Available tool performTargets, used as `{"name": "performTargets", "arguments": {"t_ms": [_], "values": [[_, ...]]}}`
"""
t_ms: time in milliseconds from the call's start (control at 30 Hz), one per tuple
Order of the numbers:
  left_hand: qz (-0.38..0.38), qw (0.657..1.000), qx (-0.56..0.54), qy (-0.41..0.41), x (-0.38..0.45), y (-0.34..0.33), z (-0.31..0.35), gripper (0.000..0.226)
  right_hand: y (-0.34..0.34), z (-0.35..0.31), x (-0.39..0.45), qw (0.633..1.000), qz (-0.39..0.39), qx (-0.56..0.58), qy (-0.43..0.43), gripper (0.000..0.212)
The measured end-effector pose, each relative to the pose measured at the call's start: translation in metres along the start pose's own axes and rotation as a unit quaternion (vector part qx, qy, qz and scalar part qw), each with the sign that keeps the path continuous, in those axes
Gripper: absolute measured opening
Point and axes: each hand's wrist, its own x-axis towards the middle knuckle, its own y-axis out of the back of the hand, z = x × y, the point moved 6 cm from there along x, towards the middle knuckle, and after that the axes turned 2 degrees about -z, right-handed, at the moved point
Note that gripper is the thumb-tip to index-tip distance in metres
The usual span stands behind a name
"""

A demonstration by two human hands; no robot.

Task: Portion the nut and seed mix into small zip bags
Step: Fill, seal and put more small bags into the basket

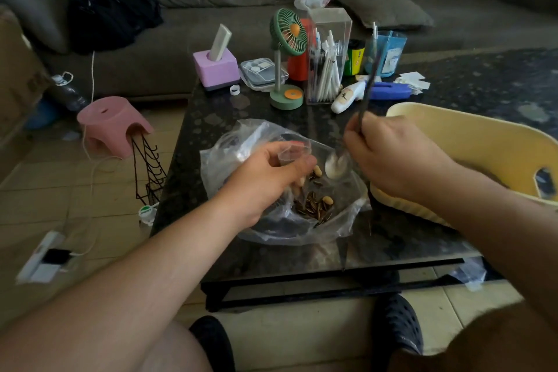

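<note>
At the centre of the dark table [392, 244], the left hand [265, 178] pinches the rim of a small zip bag [294, 151] between thumb and fingers, holding its mouth up at the hand's 1 o'clock. The right hand [389, 157] grips the dark handle of a long spoon [335, 165], fingers curled round it; the handle runs up toward 12 o'clock and the pale bowl hangs at the hand's 8 o'clock, just beside the small bag's mouth. Whether the bowl touches the bag cannot be told. Below both hands, at 6 o'clock from the spoon, the nut and seed mix [314, 205] lies in a large clear plastic bag [229, 160] spread open on the table: striped seeds with a few pale nuts among them. A yellow basket [471, 136] stands at 3 o'clock, touching the right forearm. At 12 o'clock stand a green desk fan [288, 36], a clear pen holder [327, 57] and a purple box [216, 69].
</note>
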Motion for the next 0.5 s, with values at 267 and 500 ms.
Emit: {"name": "performTargets", "arguments": {"t_ms": [267,500], "values": [[0.021,0.995,0.081,0.059,0.001,0.009,-0.016,0.014,-0.020,-0.005,-0.006,0.990,-0.127,-0.064,0.007,0.024],[0.053,0.991,0.065,0.104,0.005,0.016,-0.031,0.019,-0.039,-0.006,-0.008,0.977,-0.205,-0.046,-0.023,0.027]]}}
